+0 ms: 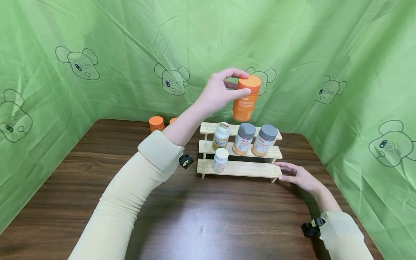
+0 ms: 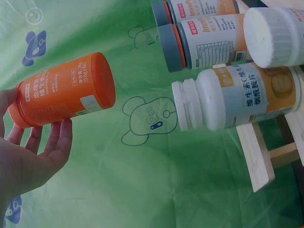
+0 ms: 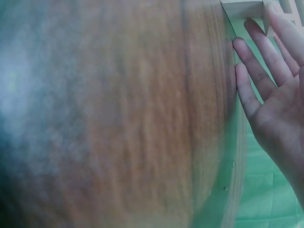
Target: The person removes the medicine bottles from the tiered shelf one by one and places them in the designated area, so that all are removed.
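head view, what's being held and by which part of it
The left hand holds an orange bottle by its lid end. The right hand, at one end of the wooden rack, seems to grip nothing.

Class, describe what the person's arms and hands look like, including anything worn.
The left hand and right hand are gloveless. The left sleeve and right sleeve are pale cream with broad cuffs. Beside each cuff sits a small black device with a yellow-green patch.
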`<state>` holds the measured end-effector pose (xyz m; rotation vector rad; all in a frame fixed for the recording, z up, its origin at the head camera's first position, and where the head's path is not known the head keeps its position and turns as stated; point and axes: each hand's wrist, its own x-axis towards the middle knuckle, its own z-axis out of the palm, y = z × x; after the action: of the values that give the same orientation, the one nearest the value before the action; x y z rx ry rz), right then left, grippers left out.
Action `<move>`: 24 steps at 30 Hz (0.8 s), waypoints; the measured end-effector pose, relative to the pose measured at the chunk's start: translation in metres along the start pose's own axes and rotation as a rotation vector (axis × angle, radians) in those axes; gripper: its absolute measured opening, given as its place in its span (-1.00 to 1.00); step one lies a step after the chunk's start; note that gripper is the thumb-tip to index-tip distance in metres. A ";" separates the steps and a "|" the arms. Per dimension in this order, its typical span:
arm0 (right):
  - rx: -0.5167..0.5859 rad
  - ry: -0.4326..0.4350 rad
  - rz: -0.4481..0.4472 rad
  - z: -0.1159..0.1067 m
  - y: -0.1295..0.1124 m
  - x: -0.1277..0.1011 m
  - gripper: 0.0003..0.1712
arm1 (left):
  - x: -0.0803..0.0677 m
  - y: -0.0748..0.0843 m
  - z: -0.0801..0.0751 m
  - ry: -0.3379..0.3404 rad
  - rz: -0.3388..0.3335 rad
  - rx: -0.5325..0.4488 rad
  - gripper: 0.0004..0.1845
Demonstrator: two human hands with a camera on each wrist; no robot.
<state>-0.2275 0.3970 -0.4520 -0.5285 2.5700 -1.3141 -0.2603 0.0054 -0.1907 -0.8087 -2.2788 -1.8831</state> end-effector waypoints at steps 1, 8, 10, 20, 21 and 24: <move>-0.003 -0.003 -0.007 0.000 0.000 0.000 -0.36 | -0.004 0.003 -0.002 0.003 -0.005 -0.001 -0.61; 0.001 0.004 0.010 0.003 0.000 0.001 -0.36 | -0.016 0.003 -0.022 0.008 -0.014 0.000 -0.61; -0.003 0.007 0.008 0.003 0.000 0.002 -0.36 | -0.017 -0.001 -0.028 0.011 -0.014 -0.009 -0.61; 0.015 -0.013 -0.013 0.001 0.000 0.000 -0.36 | -0.045 0.002 -0.053 0.057 -0.015 -0.016 -0.64; 0.015 -0.012 -0.014 0.000 0.001 -0.001 -0.37 | -0.047 0.001 -0.055 0.060 -0.009 -0.017 -0.64; 0.007 -0.008 -0.020 -0.001 0.003 -0.002 -0.37 | -0.051 -0.001 -0.062 0.073 0.018 -0.013 -0.63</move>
<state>-0.2267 0.4000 -0.4543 -0.5577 2.5597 -1.3242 -0.2332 -0.0703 -0.1961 -0.7472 -2.2118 -1.8887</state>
